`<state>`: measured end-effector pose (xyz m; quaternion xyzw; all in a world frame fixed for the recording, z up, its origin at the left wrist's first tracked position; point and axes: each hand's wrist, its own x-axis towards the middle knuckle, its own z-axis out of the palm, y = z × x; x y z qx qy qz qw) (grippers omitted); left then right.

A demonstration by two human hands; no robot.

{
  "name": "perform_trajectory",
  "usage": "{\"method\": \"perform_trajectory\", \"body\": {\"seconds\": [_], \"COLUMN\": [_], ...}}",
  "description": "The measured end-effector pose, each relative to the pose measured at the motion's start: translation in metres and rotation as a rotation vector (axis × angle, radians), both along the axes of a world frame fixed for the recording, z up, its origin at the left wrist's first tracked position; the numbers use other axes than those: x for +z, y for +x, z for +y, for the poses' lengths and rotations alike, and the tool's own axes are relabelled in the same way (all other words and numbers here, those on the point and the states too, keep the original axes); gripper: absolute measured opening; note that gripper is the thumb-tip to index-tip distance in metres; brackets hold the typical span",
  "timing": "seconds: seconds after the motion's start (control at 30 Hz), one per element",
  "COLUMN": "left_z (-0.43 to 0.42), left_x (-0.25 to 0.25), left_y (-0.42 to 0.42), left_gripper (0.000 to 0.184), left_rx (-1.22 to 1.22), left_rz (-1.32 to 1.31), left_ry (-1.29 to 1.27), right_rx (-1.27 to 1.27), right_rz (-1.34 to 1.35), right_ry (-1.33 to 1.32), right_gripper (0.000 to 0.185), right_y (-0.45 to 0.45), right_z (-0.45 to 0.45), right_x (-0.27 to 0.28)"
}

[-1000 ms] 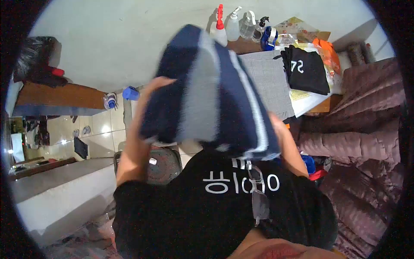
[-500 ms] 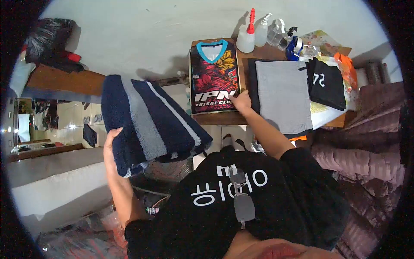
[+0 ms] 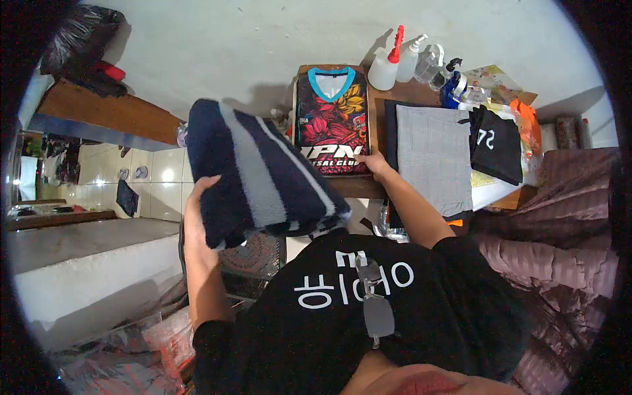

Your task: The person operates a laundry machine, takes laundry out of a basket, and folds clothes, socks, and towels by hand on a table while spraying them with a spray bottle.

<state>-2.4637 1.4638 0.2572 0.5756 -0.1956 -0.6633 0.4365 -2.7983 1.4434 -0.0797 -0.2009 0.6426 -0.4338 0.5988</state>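
Note:
My left hand (image 3: 203, 204) grips the near left side of a folded navy towel (image 3: 230, 171) with grey and white stripes, held up off the table and tilted. Its fingers are partly hidden under the cloth. My right hand (image 3: 375, 164) is at the lower right corner of a folded, colourful futsal jersey (image 3: 332, 125) with a turquoise collar, thumb on top of it. The jersey lies flat on the wooden table. Right of that hand lies folded grey checked cloth (image 3: 433, 158) on darker cloth.
Folded black clothing (image 3: 497, 145) lies farther right, with an orange bag (image 3: 525, 118) beyond. Spray and pump bottles (image 3: 383, 69) stand along the wall. A wooden shelf (image 3: 105, 115) is at the left, a purple curtain (image 3: 546, 243) at the right.
The towel has gone from both hands to my left hand alone and moved left, then slightly back right. My right hand let go of it and went to the jersey, now uncovered.

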Motion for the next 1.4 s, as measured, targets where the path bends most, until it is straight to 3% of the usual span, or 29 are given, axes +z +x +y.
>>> {"method": "perform_trajectory", "body": {"seconds": [0.03, 0.13, 0.23, 0.33, 0.37, 0.47, 0.5, 0.53, 0.6, 0.67, 0.7, 0.8, 0.83, 0.9, 0.93, 0.97, 1.0, 1.1, 1.2, 1.3, 1.4], "left_z": [-0.007, -0.023, -0.024, -0.024, -0.023, -0.019, -0.014, -0.019, -0.022, -0.029, -0.035, -0.071, -0.077, -0.082, -0.083, -0.084, -0.086, -0.094, -0.101, -0.1, -0.106], "left_x": [-0.001, -0.016, 0.002, 0.003, 0.003, 0.003, 0.015, 0.002, 0.008, 0.024, 0.029, 0.029, 0.045, 0.063, 0.07, 0.078, 0.087, 0.083, 0.066, 0.053, 0.043], "left_y": [-0.009, 0.0, -0.012, -0.001, 0.001, -0.002, -0.015, -0.003, -0.014, -0.021, -0.023, 0.006, 0.001, -0.008, -0.012, -0.018, -0.024, -0.026, -0.021, -0.015, -0.007], "left_gripper": [0.017, 0.024, 0.022, 0.028, 0.029, 0.03, 0.029, 0.027, 0.026, 0.024, 0.024, 0.034, 0.041, 0.046, 0.049, 0.064, 0.067, 0.058, 0.042, 0.017, 0.015], "left_rx": [0.007, -0.049, 0.043, -0.024, -0.024, 0.007, 0.033, -0.033, -0.041, -0.148, -0.201, -0.84, -0.991, -1.176, -1.261, -1.314, -1.375, -1.382, -1.349, -1.373, -1.365], "left_rz": [0.065, 0.139, 0.077, -0.03, -0.049, -0.043, -0.07, -0.023, -0.165, -0.326, -0.407, -0.673, -0.884, -1.253, -1.432, -1.493, -1.61, -1.661, -1.615, -1.672, -1.632], "left_ry": [0.022, -0.005, -0.082, -0.131, -0.121, 0.002, 0.044, 0.105, 0.124, 0.065, 0.036, -0.252, -0.255, -0.691, -0.916, -0.904, -0.924, -1.189, -1.447, -1.573, -1.651], "right_rx": [0.002, 0.031, 0.094, 0.135, 0.165, 0.3, 0.325, 0.292, 0.225, 0.003, -0.111, -0.244, -0.241, -0.21, -0.225, -0.232, -0.24, -0.205, -0.068, 0.309, 0.552], "right_rz": [0.025, 0.019, -0.389, -0.354, -0.21, 0.637, 0.764, 0.851, 1.017, 1.06, 1.064, 0.965, 0.962, 0.873, 0.688, 0.732, 0.776, 0.863, 0.773, 0.677, 0.496], "right_ry": [0.007, -0.004, 0.11, 0.079, 0.073, 0.032, 0.106, -0.004, -0.229, -0.523, -0.532, -0.508, -0.494, -0.475, -0.595, -0.634, -0.671, -0.647, -0.767, -0.748, -0.666], "right_gripper": [0.046, 0.043, 0.041, 0.04, 0.04, 0.063, 0.073, 0.075, 0.077, 0.082, 0.084, 0.094, 0.098, 0.105, 0.104, 0.092, 0.079, 0.061, 0.043, 0.045, 0.051], "right_y": [-0.002, 0.003, -0.01, -0.013, -0.014, -0.005, -0.001, -0.005, -0.016, -0.053, -0.067, -0.12, -0.13, -0.146, -0.15, -0.147, -0.145, -0.138, -0.113, -0.071, -0.022], "right_z": [-0.001, 0.007, 0.001, 0.002, 0.003, 0.004, 0.005, 0.002, -0.015, -0.055, -0.075, -0.143, -0.16, -0.192, -0.206, -0.211, -0.217, -0.225, -0.214, -0.172, -0.121], "right_x": [-0.005, 0.049, 0.023, 0.009, 0.004, 0.013, 0.032, 0.05, 0.072, 0.084, 0.102, 0.109, 0.109, 0.101, 0.088, 0.089, 0.091, 0.102, 0.148, 0.237, 0.312]}}
